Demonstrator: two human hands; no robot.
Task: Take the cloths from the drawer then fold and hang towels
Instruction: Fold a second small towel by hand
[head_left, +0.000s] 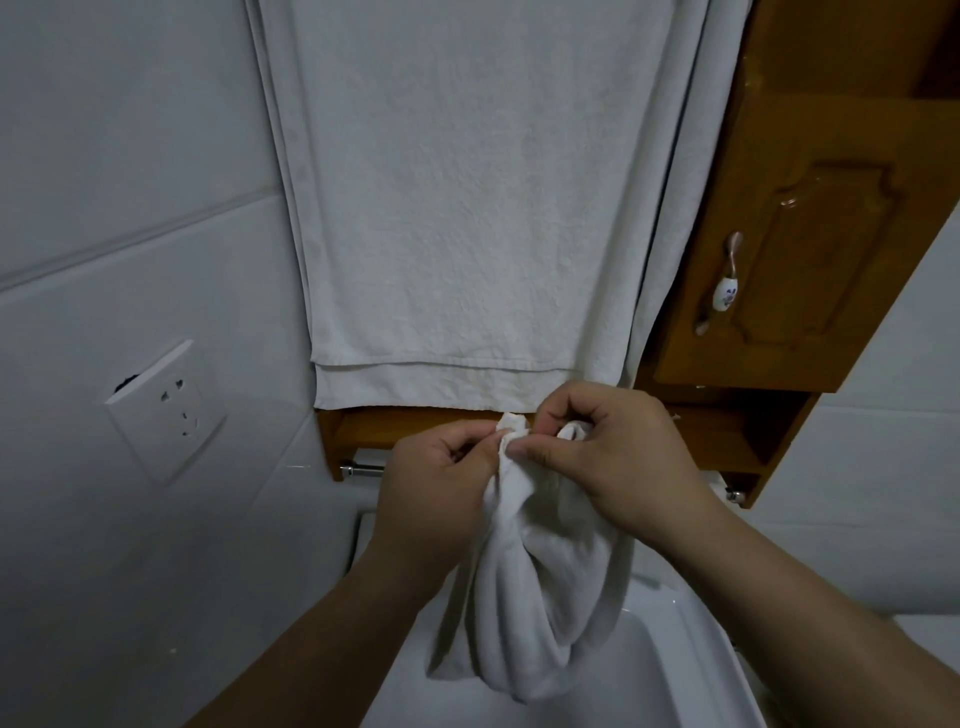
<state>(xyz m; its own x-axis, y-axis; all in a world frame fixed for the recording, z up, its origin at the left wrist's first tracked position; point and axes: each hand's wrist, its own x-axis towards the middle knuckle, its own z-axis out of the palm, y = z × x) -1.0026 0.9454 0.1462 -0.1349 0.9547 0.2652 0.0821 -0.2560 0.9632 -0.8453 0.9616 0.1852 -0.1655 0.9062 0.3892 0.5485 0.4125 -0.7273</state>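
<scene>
Here, left hand (434, 467) and right hand (613, 452) pinching small towel (530, 597), bunched, dangling beneath them

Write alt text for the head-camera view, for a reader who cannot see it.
The left hand and right hand pinch the top corner of a small white towel, which hangs bunched above a white basin. Behind, a large white towel hangs between a wall socket and a wooden cabinet door.
</scene>
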